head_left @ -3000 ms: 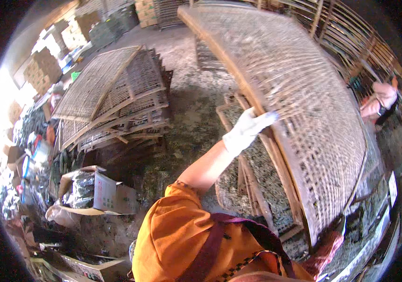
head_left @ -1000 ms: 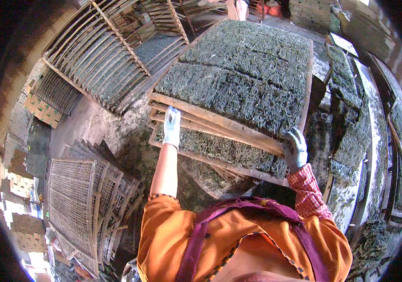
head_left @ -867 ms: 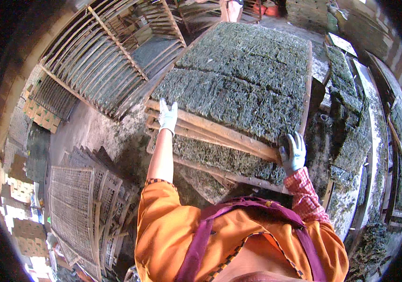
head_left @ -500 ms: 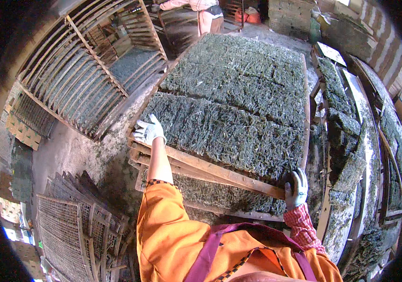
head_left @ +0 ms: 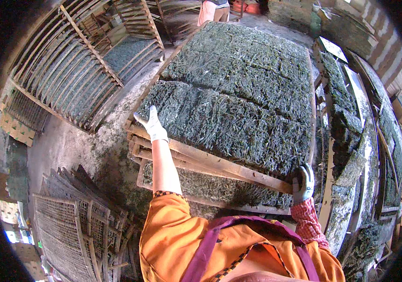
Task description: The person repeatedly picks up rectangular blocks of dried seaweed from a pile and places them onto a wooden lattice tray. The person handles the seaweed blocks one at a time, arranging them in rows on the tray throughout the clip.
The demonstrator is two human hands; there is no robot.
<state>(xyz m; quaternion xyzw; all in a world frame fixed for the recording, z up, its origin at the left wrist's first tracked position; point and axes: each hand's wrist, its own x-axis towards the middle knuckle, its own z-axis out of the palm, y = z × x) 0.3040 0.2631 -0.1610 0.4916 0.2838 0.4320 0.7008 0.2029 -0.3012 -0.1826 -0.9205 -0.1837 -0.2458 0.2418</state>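
Observation:
In front of me lies a large wooden-framed tray [head_left: 229,159], covered with rectangular mats of dark green, shredded plant material [head_left: 220,124]. It rests on other frames stacked slightly askew. My left hand [head_left: 152,126], in a white glove, is at the tray's near left corner. Its thumb and fingers are spread apart, with the fingertips by the edge of the green mat. Gloved too, my right hand [head_left: 303,182] is wrapped around the near right corner of the frame. Its palm side is partly hidden.
Slatted wooden racks [head_left: 78,70] stand at the far left. Mesh-covered frames [head_left: 64,230] lean together at the lower left. More boards and layers of green material [head_left: 346,122] line the right side. Another person [head_left: 214,11] stands beyond the tray.
My left hand's fingers have opened wider at the tray's corner. My right hand stays at its corner. The view has shifted slightly, and the other person's outstretched arm is out of sight.

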